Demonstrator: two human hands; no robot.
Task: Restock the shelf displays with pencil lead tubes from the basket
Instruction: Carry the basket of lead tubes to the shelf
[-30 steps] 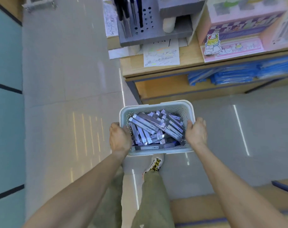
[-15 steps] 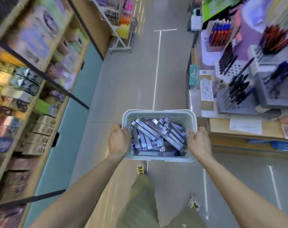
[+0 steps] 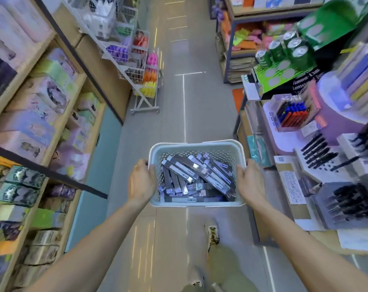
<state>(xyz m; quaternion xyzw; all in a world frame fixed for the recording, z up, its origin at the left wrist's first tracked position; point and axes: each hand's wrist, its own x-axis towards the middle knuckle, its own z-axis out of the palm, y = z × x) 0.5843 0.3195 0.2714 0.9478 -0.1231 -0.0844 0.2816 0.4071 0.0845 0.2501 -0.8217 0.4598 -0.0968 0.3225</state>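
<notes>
Left hand (image 3: 141, 182) gripping left rim of pale perforated basket (image 3: 196, 151); right hand (image 3: 250, 183) gripping right rim. Basket carried level above the aisle floor (image 3: 189, 114). Pencil lead tubes (image 3: 197, 175) heaped inside, lying crosswise. Pen display racks (image 3: 326, 157) on shelf at right, boxed goods on shelves (image 3: 42, 106) at left.

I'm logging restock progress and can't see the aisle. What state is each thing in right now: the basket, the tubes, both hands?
basket: held up over the aisle floor, carried by its two short sides
pencil lead tubes: piled loosely in the basket, none taken out yet
left hand: gripping the basket's left rim
right hand: gripping the basket's right rim
pen displays: on the shelf to the right, untouched
</notes>
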